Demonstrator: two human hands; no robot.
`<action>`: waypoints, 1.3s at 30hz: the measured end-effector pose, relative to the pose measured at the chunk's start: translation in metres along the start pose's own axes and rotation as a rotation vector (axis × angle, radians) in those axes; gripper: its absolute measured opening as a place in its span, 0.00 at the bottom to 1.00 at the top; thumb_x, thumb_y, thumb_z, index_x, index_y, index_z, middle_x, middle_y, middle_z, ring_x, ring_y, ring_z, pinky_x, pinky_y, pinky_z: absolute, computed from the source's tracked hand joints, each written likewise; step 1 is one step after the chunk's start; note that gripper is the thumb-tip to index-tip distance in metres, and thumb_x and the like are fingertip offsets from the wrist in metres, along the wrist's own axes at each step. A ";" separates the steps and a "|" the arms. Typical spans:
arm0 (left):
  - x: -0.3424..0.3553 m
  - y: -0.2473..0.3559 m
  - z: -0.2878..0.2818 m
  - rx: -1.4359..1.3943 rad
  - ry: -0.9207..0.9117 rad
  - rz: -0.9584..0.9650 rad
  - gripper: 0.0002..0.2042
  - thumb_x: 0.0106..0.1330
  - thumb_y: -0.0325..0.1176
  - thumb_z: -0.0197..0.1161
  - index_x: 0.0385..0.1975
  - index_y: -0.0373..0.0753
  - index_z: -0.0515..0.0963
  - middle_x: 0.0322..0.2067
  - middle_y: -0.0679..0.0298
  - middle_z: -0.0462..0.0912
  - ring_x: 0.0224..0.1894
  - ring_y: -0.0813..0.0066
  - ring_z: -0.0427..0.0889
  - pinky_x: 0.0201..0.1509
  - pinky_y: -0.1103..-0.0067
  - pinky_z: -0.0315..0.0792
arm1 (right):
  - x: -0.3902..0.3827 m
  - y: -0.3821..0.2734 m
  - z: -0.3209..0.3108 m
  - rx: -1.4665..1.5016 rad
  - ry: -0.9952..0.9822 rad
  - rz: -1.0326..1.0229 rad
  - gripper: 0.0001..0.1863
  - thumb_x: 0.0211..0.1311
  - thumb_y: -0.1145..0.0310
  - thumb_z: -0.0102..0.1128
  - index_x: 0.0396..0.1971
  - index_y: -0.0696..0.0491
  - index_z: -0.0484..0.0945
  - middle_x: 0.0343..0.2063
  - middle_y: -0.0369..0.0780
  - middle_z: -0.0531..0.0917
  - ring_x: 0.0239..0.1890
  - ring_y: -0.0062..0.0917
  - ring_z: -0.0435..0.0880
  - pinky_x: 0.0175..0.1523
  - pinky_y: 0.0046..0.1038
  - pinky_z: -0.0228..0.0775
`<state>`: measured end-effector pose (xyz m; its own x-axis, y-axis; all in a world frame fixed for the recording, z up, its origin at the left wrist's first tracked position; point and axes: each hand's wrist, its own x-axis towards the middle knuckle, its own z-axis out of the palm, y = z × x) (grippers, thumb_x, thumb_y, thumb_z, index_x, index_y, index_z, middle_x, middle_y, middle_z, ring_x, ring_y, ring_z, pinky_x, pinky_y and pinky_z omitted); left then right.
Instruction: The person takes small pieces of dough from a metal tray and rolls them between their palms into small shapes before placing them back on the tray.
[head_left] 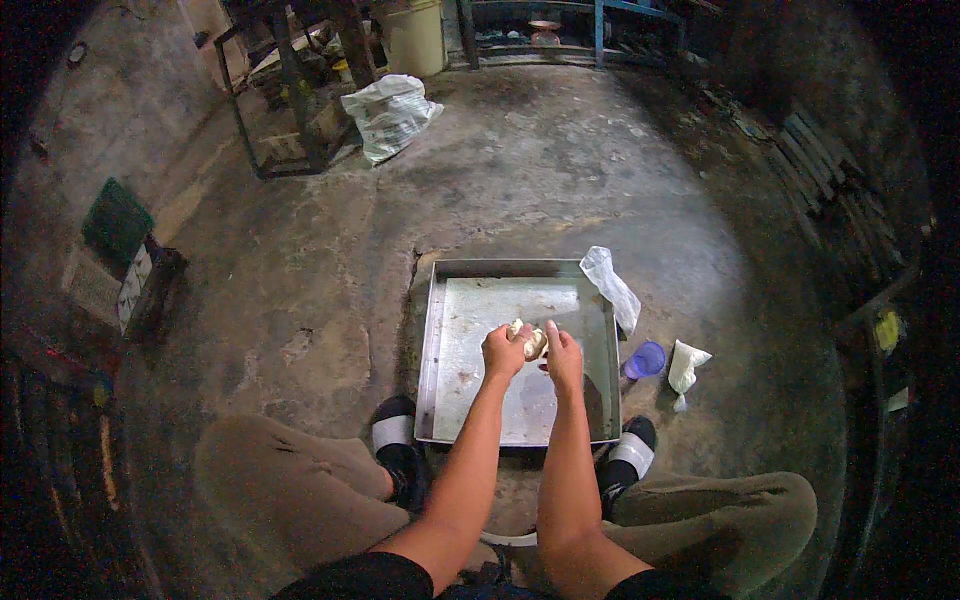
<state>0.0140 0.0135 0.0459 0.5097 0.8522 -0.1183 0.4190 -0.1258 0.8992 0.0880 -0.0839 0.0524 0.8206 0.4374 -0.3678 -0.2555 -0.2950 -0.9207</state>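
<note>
Both hands meet over a shallow square metal tray [427, 370] that lies on the floor between my feet. A pale, soft-looking lump like dough [536, 346] is held between them. My left hand [504, 353] is closed round its left side, and a bit of the pale stuff shows above the fingers. From the other side my right hand [564, 358] presses on it, thumb up and fingers curled. The fingers hide part of the lump, and its exact kind is hard to make out. A few small dark specks mark the tray's bottom.
Over the tray's right rim hangs a clear plastic bag [612, 290]. Beside it on the floor are a purple cup [645, 360] and a knotted bag of white stuff [687, 367]. Farther off stand a white sack [390, 117], a dark metal frame [270, 100] and a pale bucket [414, 40].
</note>
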 end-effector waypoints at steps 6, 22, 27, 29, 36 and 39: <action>0.008 -0.015 0.007 -0.759 -0.309 -0.249 0.20 0.66 0.55 0.57 0.36 0.41 0.78 0.30 0.66 0.82 0.28 0.72 0.77 0.34 0.71 0.71 | -0.016 -0.025 -0.006 0.057 -0.352 -0.002 0.19 0.61 0.51 0.61 0.37 0.53 0.77 0.23 0.32 0.77 0.19 0.14 0.74 0.22 0.19 0.65; 0.005 0.024 -0.025 -0.439 -0.475 0.113 0.33 0.59 0.37 0.69 0.63 0.36 0.62 0.50 0.60 0.78 0.51 0.73 0.76 0.52 0.77 0.71 | -0.003 -0.011 -0.010 0.064 -0.245 -0.269 0.32 0.71 0.45 0.35 0.35 0.58 0.81 0.21 0.36 0.80 0.19 0.18 0.68 0.26 0.26 0.60; 0.005 0.025 -0.022 -0.600 -0.378 0.238 0.30 0.63 0.40 0.66 0.61 0.35 0.64 0.49 0.60 0.78 0.49 0.75 0.77 0.53 0.78 0.71 | -0.006 -0.029 -0.008 0.012 -0.199 -0.187 0.37 0.71 0.40 0.28 0.35 0.57 0.80 0.20 0.40 0.82 0.18 0.22 0.73 0.28 0.30 0.66; 0.004 0.026 -0.014 -0.562 -0.328 0.211 0.28 0.63 0.43 0.65 0.59 0.35 0.67 0.47 0.60 0.79 0.48 0.75 0.77 0.53 0.79 0.71 | -0.006 -0.032 -0.006 -0.329 0.016 -0.170 0.36 0.71 0.41 0.30 0.36 0.59 0.80 0.18 0.42 0.82 0.21 0.25 0.77 0.31 0.31 0.69; 0.011 0.015 0.004 -0.296 -0.206 0.144 0.22 0.63 0.53 0.61 0.38 0.36 0.79 0.30 0.59 0.84 0.33 0.72 0.82 0.39 0.75 0.73 | -0.007 -0.035 0.014 0.237 0.364 -0.369 0.31 0.71 0.47 0.39 0.36 0.60 0.82 0.28 0.47 0.83 0.32 0.29 0.83 0.40 0.31 0.71; -0.009 0.032 0.013 -0.263 -0.178 0.141 0.22 0.63 0.53 0.60 0.35 0.36 0.80 0.28 0.54 0.84 0.32 0.59 0.84 0.37 0.69 0.74 | -0.007 -0.034 0.010 0.237 0.253 -0.295 0.35 0.70 0.44 0.38 0.30 0.61 0.83 0.22 0.43 0.83 0.27 0.26 0.82 0.38 0.31 0.72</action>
<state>0.0325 -0.0042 0.0704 0.6817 0.7308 -0.0360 0.1391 -0.0812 0.9869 0.0858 -0.0689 0.0849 0.9675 0.2435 -0.0686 -0.0773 0.0264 -0.9967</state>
